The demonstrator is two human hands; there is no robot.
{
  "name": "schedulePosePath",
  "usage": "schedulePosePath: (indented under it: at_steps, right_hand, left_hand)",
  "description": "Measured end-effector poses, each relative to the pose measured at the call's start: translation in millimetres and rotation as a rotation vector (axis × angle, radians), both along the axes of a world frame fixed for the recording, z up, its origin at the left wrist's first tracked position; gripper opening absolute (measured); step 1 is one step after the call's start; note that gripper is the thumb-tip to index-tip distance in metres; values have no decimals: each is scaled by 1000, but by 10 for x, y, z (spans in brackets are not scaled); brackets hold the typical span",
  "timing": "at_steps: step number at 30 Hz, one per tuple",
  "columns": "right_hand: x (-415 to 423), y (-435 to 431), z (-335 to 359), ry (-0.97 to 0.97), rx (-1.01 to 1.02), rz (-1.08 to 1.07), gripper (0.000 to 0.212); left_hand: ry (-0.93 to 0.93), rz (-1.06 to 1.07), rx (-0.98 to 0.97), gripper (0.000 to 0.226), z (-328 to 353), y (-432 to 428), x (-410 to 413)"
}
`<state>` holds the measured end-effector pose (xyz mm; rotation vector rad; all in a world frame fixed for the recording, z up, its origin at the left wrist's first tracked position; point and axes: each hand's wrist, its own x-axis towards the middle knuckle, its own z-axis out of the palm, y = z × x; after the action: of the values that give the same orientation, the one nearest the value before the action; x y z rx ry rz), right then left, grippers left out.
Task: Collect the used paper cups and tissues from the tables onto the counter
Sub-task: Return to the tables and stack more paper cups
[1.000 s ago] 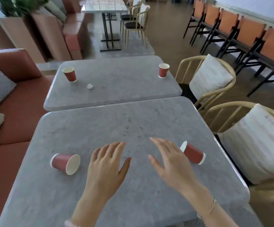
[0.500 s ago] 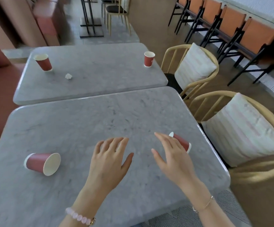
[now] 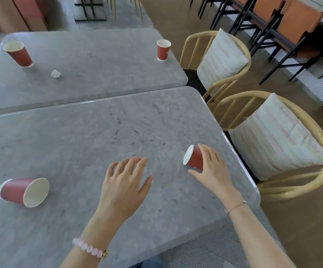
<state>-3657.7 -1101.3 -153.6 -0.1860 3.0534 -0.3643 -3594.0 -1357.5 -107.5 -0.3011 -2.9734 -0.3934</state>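
So the tipped cup (image 3: 193,158) lies near the right edge of the near table (image 3: 98,132), with the right hand (image 3: 213,171) wrapped round it. The left hand (image 3: 124,186) is relaxed, fingers spread, holding nothing. There's a second tipped cup (image 3: 23,192) by the left edge. The far table (image 3: 98,74) has a tissue (image 3: 56,74), plus a left upright cup (image 3: 18,54) and a right upright cup (image 3: 163,50) by its side edges.

Near table (image 3: 98,136): left tipped cup (image 3: 19,191), right tipped cup (image 3: 195,158); far table (image 3: 102,74): two upright cups (image 3: 18,54) (image 3: 163,50), tissue (image 3: 56,74).

Bright, soft, even light with faint shadows; pale sheen along the near table (image 3: 98,132) edge; wide-angle bending at borders; mild blur
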Motion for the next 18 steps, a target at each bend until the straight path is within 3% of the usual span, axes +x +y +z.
schedulePosePath:
  at_steps: [7, 18]
  right_hand:
    - [-166, 56, -126, -99, 71, -30, 96]
    - [-206, 111, -258, -72, 29, -50, 75]
  left_hand:
    - [-12, 18, -9, 48, 14, -45, 14]
    - [-42, 31, -28, 49, 30, -58, 13]
